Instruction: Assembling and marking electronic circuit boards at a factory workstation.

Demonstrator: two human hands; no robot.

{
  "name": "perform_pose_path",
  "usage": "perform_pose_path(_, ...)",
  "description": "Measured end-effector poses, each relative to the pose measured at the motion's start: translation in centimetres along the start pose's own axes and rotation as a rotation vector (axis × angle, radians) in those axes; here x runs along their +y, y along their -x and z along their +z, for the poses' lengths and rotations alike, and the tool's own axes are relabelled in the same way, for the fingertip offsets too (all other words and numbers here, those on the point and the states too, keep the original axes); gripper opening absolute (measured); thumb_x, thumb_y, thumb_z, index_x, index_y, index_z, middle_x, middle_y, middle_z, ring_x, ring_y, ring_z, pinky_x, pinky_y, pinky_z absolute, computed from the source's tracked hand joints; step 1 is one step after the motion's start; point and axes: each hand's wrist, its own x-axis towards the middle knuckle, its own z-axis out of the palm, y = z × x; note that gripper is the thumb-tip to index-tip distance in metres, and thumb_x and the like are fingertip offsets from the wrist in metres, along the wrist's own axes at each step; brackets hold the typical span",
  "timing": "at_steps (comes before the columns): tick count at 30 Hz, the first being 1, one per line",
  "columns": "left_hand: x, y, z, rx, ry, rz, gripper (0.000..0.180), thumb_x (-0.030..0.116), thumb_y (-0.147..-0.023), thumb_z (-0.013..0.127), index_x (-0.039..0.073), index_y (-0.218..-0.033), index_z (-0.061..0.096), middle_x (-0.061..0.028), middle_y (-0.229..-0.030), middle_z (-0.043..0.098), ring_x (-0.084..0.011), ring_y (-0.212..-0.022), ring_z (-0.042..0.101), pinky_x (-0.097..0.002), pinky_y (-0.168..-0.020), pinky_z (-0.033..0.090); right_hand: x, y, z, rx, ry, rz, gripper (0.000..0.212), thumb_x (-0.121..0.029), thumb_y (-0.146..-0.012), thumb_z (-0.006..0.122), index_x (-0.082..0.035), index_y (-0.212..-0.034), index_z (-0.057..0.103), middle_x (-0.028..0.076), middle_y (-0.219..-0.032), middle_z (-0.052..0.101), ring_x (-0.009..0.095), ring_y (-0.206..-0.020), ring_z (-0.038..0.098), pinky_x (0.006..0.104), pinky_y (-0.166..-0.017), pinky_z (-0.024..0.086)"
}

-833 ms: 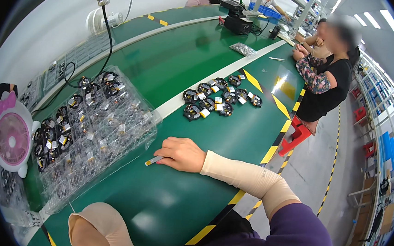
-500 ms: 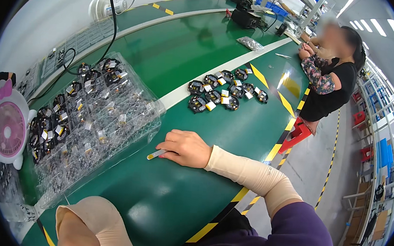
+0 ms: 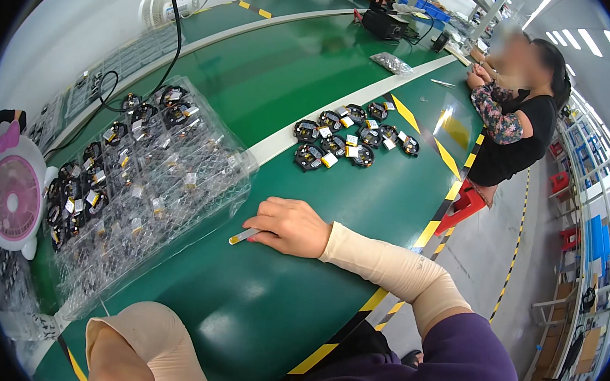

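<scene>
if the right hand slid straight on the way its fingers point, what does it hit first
Probably the clear tray: the right hand points left along the green table, its small tool leading, with bare table between them.

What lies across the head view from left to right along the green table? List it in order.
Pink fan → clear plastic tray of small black parts → metal tweezers → right hand resting on the green table → seated co-worker at the far right edge.

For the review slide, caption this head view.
Right hand rests on green table holding tweezers beside clear trays.
</scene>
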Motion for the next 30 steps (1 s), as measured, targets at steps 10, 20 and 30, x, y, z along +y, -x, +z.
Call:
perform_pose_path(10, 0.4, 0.3, 0.4, 0.057, -0.057, -0.006, 0.009, 0.003, -0.067, 0.054, 0.002, -0.059, 0.056, -0.0098, -0.060, 0.059, -0.0210, -0.056, 0.063, -0.0334, -0.053, 0.054, -0.1, -0.1, -0.1, -0.006, 0.021, -0.003, 0.021, -0.018, -0.075, 0.067, -0.009, -0.093, 0.062, 0.004, -0.074, 0.051, 0.021, -0.072, 0.053, 0.0336, -0.059, 0.044)
perform_pose_path(20, 0.6, 0.3, 0.3, 0.036, -0.048, 0.001, 0.005, -0.001, -0.064, 0.056, 0.001, -0.059, 0.057, -0.0110, -0.062, 0.061, -0.0201, -0.058, 0.063, -0.0319, -0.052, 0.055, -0.2, -0.1, 0.0, -0.003, 0.014, 0.003, 0.017, -0.020, -0.076, 0.065, -0.010, -0.089, 0.061, 0.004, -0.074, 0.050, 0.021, -0.074, 0.053, 0.0349, -0.060, 0.044)
perform_pose_path(30, 0.5, 0.5, 0.9, 0.113, -0.123, 0.043, 0.007, -0.002, -0.063, 0.055, 0.001, -0.057, 0.056, -0.0100, -0.059, 0.059, -0.0190, -0.054, 0.062, -0.0310, -0.050, 0.054, -0.2, -0.2, -0.1, 0.017, 0.016, -0.016, 0.021, -0.017, -0.074, 0.068, -0.008, -0.092, 0.063, 0.004, -0.074, 0.051, 0.021, -0.071, 0.053, 0.0333, -0.058, 0.044)
